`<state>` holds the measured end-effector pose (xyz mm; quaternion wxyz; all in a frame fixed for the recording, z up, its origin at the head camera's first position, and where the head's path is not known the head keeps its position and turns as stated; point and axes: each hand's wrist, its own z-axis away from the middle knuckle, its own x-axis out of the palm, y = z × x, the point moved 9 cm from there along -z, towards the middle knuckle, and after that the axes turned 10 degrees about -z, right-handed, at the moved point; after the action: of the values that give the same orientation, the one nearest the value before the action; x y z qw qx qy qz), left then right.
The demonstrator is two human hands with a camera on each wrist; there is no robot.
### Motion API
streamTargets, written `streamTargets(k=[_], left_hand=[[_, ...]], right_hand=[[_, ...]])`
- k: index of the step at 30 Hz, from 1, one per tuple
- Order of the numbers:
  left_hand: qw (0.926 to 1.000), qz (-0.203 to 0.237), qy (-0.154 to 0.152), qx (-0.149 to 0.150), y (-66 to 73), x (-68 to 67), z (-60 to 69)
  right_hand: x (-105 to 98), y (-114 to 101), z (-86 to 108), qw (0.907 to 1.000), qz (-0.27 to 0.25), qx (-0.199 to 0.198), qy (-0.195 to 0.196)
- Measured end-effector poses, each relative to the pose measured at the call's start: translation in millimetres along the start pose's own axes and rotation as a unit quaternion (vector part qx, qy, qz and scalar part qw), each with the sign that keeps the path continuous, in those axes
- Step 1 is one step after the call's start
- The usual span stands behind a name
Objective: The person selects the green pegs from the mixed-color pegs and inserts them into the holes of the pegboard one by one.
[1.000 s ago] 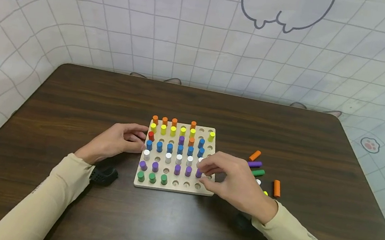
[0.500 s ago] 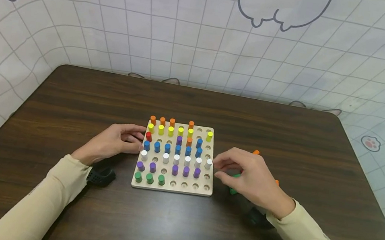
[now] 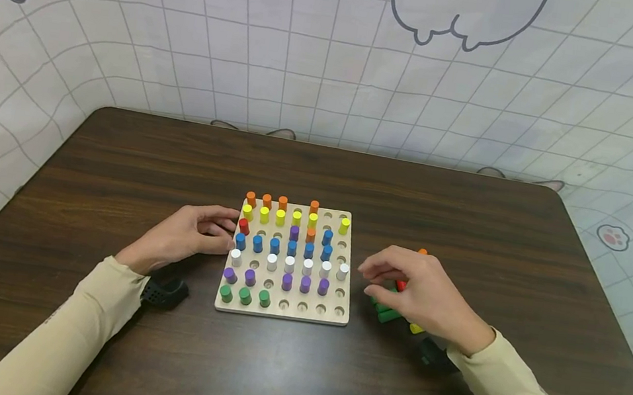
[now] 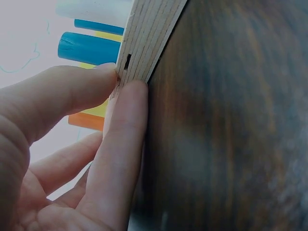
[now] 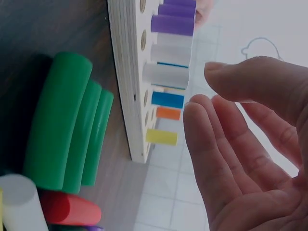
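One pegboard (image 3: 309, 317), flat on the desk (image 3: 269, 371), partly filled. One left grip (image 3: 187, 232), fingers relaxed, touching the pegboard's left edge. One right grip (image 3: 420, 294), parted and empty, over loose pegs (image 3: 389, 316). We judge the step as between placements; the next move calls for pinching a peg, perhaps one of three green pegs (image 5: 60, 122), and seating it upright. Four vacant holes (image 3: 302, 306), front right. We note bare desk between pegboard and right grip for moving.
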<state>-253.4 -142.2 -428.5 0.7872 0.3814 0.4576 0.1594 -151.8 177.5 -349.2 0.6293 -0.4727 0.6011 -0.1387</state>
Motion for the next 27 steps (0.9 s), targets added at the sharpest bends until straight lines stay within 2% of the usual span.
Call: streamTargets(k=[10, 20, 27], left_hand=[[1.0, 0.005, 0.004, -0.003, -5.0, 0.7, -2.2], [1.0, 0.006, -0.005, -0.001, -0.4, 1.8, -1.7], [1.0, -0.002, 0.0, -0.008, -4.6, 0.4, -2.0]], right_hand=[[-1, 14, 0.3, 0.9998, -0.004, 0.016, -0.009], [2, 28, 2.8, 0.9986, -0.018, 0.043, -0.023], [5, 31, 2.9, 0.9973, -0.022, 0.05, -0.049]])
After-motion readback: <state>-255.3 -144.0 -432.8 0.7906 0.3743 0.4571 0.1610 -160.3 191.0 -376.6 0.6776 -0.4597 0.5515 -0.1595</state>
